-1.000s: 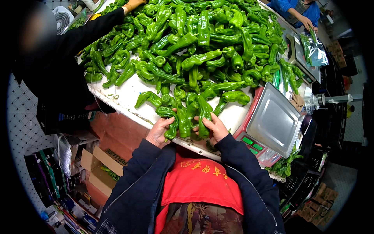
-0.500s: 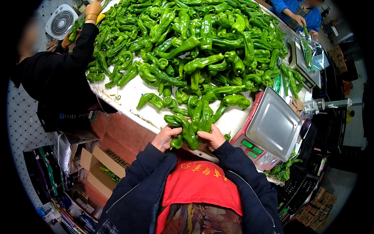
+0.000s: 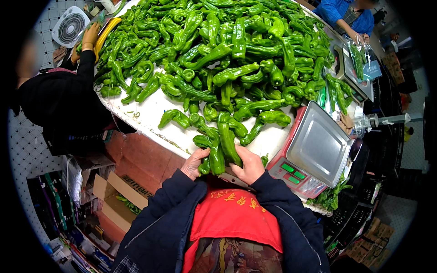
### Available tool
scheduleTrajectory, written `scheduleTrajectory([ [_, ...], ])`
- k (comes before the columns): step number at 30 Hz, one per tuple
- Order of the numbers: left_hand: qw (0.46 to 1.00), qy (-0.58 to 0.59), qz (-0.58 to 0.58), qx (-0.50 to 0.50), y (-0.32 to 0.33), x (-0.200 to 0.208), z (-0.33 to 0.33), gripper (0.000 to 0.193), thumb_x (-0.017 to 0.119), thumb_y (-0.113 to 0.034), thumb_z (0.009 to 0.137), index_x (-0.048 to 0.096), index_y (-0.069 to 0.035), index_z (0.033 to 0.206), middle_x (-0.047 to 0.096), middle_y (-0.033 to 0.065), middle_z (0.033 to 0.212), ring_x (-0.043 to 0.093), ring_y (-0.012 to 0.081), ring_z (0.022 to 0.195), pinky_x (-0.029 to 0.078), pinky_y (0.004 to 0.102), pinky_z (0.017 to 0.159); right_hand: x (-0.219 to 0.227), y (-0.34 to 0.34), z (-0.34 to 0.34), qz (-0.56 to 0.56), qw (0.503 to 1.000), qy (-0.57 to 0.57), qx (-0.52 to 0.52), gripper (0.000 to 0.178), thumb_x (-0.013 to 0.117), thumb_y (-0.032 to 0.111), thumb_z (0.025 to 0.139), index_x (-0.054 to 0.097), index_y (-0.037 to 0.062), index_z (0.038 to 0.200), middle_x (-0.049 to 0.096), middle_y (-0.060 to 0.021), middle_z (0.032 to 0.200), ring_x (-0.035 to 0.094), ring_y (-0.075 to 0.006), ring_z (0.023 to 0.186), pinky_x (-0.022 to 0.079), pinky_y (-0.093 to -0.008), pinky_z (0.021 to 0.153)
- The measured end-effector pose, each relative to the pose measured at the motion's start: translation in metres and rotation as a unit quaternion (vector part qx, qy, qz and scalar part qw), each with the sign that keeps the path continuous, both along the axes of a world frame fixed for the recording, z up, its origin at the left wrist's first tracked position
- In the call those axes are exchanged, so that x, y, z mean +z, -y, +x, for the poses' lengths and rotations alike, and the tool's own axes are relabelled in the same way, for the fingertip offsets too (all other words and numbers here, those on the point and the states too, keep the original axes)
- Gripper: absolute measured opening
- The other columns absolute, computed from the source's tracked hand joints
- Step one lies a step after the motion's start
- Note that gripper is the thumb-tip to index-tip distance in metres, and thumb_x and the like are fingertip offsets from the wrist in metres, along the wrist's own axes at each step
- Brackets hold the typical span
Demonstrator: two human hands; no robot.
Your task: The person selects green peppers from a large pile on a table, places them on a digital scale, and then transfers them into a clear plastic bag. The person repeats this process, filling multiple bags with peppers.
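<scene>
Several long green peppers (image 3: 217, 154) are bunched between my hands at the table's near edge. My left hand (image 3: 196, 163) is closed round the left side of the bunch. On its right side, my right hand (image 3: 248, 164) grips a straight green pepper (image 3: 226, 136) that points away from me; my palm hides its lower end. Just beyond lie loose peppers, one curved pepper (image 3: 174, 118) to the left and another (image 3: 276, 118) to the right. Behind them rises a big heap of green peppers (image 3: 236, 59).
A red scale (image 3: 321, 141) with a bare metal pan stands right of my hands. Farther right, a person in blue (image 3: 334, 13) holds a clear bag by a second scale (image 3: 348, 73). At left, a person in black (image 3: 63, 100) reaches to the table. An open carton (image 3: 111, 204) sits below left.
The bunch has been rearranged: my right hand has shifted slightly right and up, and one straight pepper now stands out in it. The person at left has lowered their hands.
</scene>
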State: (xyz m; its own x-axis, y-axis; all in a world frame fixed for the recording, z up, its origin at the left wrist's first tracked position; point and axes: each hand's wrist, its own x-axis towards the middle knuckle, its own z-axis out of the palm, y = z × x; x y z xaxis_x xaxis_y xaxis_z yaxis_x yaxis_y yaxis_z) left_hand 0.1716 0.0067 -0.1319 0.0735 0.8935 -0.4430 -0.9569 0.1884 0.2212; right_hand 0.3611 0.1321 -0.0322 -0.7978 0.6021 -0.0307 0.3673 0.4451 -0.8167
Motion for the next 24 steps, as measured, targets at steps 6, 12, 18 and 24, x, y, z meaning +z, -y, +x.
scheduleTrajectory([
  [6,0.996,0.068,0.052,0.01,0.002,0.0,0.002,0.05,0.07,-0.017,0.089,0.052,0.0,0.132,0.066,0.014,0.119,0.07,0.0254,0.098,0.06,0.0413,0.083,-0.013,-0.001,0.013,-0.531,0.828,-0.124,-0.127,0.053,0.071,0.013,0.087,0.051,0.0003,0.134,0.064,-0.0077,0.113,0.062,-0.0172,0.099,0.05,-0.0306,0.088],
  [12,0.998,-0.046,-0.002,-0.045,-0.034,0.042,0.029,0.049,0.066,-0.016,0.093,0.05,0.0,0.136,0.066,0.0125,0.12,0.069,0.0229,0.101,0.059,0.0378,0.085,0.005,0.0,0.036,-0.353,0.908,-0.155,-0.166,0.056,0.072,0.012,0.086,0.05,0.0006,0.136,0.061,-0.0068,0.12,0.058,-0.016,0.108,0.045,-0.031,0.097],
  [18,0.952,-0.188,0.17,-0.171,-0.132,0.115,0.11,0.058,0.062,-0.016,0.096,0.036,-0.003,0.146,0.054,0.0086,0.135,0.054,0.0174,0.119,0.046,0.0335,0.101,0.052,-0.031,0.122,-0.26,0.861,-0.262,-0.351,0.045,0.066,0.005,0.087,0.052,-0.0004,0.13,0.063,-0.0087,0.115,0.062,-0.0171,0.099,0.049,-0.0317,0.09],
  [24,0.778,-0.532,0.263,-0.206,-0.193,0.109,0.213,0.082,0.065,-0.028,0.092,0.021,0.007,0.151,0.039,0.0283,0.148,0.039,0.0328,0.139,0.031,0.0366,0.114,0.014,-0.07,0.247,-0.056,0.879,-0.139,-0.452,0.047,0.057,0.002,0.094,0.045,-0.0044,0.139,0.059,-0.0124,0.126,0.058,-0.0193,0.112,0.045,-0.0319,0.098],
])
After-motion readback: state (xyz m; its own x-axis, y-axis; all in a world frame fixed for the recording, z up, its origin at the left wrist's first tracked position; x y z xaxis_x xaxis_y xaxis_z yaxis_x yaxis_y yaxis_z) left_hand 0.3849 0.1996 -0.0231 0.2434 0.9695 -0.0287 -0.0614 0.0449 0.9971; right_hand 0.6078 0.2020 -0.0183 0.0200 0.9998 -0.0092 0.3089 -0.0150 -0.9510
